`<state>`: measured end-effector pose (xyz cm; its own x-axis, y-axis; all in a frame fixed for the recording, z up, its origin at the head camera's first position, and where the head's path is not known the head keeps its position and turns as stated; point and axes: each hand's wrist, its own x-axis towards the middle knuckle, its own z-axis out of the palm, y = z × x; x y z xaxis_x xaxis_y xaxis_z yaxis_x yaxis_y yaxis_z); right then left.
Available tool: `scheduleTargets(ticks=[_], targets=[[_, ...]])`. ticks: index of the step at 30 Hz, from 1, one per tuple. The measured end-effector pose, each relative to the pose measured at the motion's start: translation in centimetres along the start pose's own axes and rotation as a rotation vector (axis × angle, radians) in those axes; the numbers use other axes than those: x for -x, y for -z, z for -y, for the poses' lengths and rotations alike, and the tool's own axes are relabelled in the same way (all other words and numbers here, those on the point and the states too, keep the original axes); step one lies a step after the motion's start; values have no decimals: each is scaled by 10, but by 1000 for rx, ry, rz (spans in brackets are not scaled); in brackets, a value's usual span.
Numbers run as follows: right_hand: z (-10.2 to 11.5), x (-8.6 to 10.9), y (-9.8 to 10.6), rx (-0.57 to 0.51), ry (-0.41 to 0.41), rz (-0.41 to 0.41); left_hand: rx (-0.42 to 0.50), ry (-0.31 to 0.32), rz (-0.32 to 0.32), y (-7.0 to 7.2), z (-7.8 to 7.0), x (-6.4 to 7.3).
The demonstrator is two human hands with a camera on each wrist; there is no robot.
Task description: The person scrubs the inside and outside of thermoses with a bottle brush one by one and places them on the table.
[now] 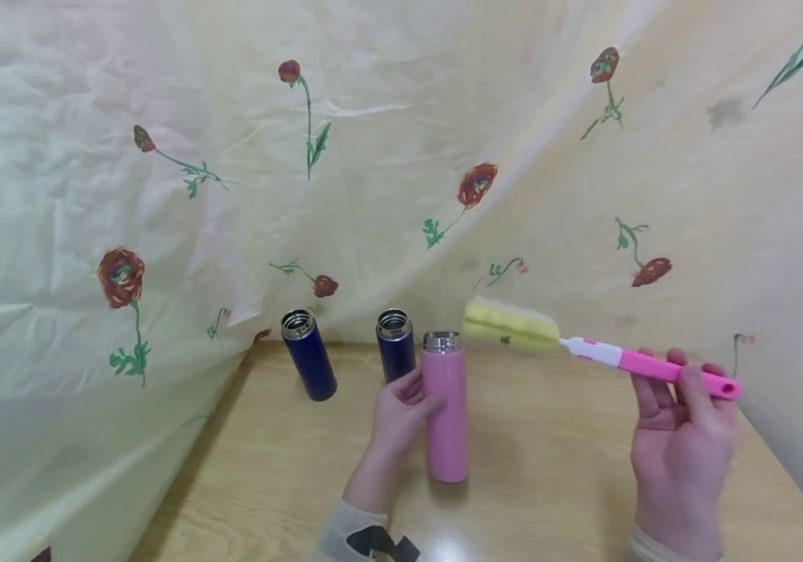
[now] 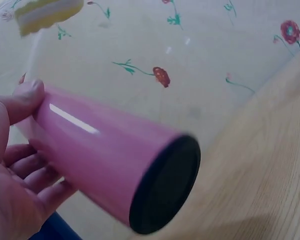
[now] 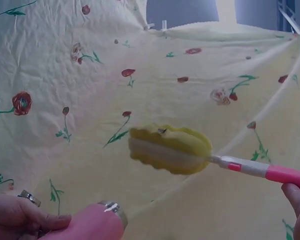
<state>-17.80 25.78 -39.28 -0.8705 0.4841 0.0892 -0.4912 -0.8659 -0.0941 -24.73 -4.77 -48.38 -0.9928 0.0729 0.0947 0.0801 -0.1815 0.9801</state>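
Note:
My left hand (image 1: 399, 414) grips a pink bottle (image 1: 446, 421) round its upper part. The bottle stands nearly upright in the head view, its metal mouth uncovered; the left wrist view shows its black base (image 2: 166, 185) lifted off the table. In my right hand (image 1: 685, 445) is a bottle brush (image 1: 654, 365), held by its pink handle between thumb and fingers. Its yellow sponge head (image 1: 511, 324) points left, just above and to the right of the bottle's mouth, apart from it. The right wrist view also shows the sponge head (image 3: 170, 150) in the air.
Two dark blue bottles with uncovered metal mouths stand on the wooden table (image 1: 548, 468): one at the left (image 1: 311, 359), another (image 1: 396, 351) right behind my left hand. A flower-patterned cloth (image 1: 373, 211) hangs behind the table and down its left side.

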Motion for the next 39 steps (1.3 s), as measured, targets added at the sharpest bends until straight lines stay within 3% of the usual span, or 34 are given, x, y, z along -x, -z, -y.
scheduleTargets(ticks=[5, 8, 17, 25, 30, 36, 39], targets=[[-6, -9, 24, -12, -273, -7, 65, 41, 50, 6, 5, 6], [-10, -12, 34, 33, -326, -2, 57, 27, 75, 7, 6, 7], [-12, -15, 40, 75, -308, 4, 68, -13, 77, 11, 5, 8], [-14, -16, 38, 94, -277, -30, 78, 2, 94, 13, 5, 7], [-18, -16, 36, 173, -241, -22, 72, -6, 110, 12, 4, 8], [-22, -17, 33, 242, -163, -2, 49, 1, 85, 10, 2, 6], [-25, -18, 33, 257, -167, 2, 58, 9, 82, 9, -1, 6]])
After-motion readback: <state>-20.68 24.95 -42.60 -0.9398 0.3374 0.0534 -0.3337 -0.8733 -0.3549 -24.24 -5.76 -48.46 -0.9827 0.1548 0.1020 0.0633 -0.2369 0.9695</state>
